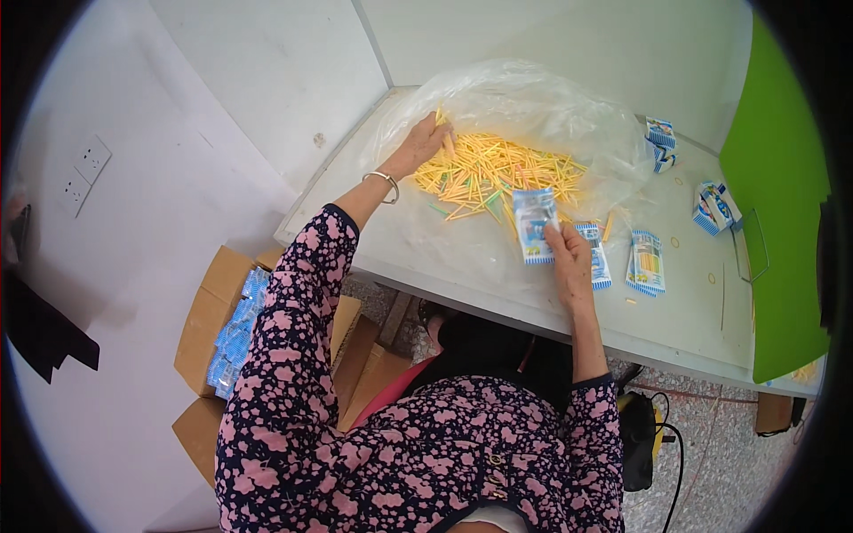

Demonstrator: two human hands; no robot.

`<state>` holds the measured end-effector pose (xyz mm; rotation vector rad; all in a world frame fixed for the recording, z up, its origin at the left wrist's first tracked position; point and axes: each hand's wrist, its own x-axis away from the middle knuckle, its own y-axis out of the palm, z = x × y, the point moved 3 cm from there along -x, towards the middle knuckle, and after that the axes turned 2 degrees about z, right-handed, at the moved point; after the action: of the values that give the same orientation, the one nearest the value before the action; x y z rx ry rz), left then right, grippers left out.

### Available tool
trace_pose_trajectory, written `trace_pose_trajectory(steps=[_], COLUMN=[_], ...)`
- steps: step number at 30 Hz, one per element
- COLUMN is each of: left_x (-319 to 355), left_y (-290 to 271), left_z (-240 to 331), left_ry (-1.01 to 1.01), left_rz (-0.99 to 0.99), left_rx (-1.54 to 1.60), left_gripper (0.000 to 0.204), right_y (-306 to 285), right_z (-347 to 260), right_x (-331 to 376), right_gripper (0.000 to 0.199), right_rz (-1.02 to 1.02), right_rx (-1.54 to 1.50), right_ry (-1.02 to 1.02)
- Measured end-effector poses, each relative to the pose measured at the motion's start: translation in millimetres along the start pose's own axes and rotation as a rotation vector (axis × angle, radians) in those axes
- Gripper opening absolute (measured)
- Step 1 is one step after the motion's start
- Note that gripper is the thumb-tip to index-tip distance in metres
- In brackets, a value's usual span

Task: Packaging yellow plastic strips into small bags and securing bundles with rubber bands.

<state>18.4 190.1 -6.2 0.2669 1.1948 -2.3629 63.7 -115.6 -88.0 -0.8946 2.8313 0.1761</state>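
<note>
My left hand (424,145) is at the left edge of a heap of thin yellow sticks (498,169), closed on a few of them; their ends show by the fingers. Some green and orange sticks are mixed into the heap, which lies on a large clear plastic bag (524,93). In my right hand (571,258) is a small blue-and-white striped packet (534,233), pinched by its right side in front of the heap. Another such packet (593,259) lies just behind my right hand, partly covered by it. Further right lie more striped packets (648,264), overlapping, with sticks showing through a window.
At the table's right side are a blue-and-white carton (713,209) and small packets (659,142) near the back wall. A green panel (773,204) bounds the right. Below left stands an open cardboard box (213,293) with many blue packets (235,333).
</note>
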Motion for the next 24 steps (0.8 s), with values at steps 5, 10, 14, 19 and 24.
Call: trace_pose_trajectory(steps=[5, 10, 14, 19, 24], left_x=[1, -3, 12, 29, 34], left_y=[36, 91, 131, 145, 148], left_z=[36, 49, 76, 97, 113], left_ry=[-0.247, -0.501, -0.656, -0.61, -0.566], left_rz=[-0.162, -0.256, -0.161, 0.012, 0.226], left_rx=[0.856, 1.247, 1.463, 1.524, 1.619], left_gripper=[0.022, 0.018, 0.016, 0.016, 0.016], right_y=[13, 33, 47, 43, 42], right_z=[-14, 11, 23, 26, 26], right_x=[-19, -57, -76, -79, -78], right_gripper=[0.018, 0.021, 0.02, 0.02, 0.021], right_rz=[0.14, 0.312, 0.402, 0.419, 0.463], right_rx=[-0.542, -0.811, -1.024, -1.131, -1.142], right_ry=[0.063, 0.167, 0.151, 0.148, 0.114])
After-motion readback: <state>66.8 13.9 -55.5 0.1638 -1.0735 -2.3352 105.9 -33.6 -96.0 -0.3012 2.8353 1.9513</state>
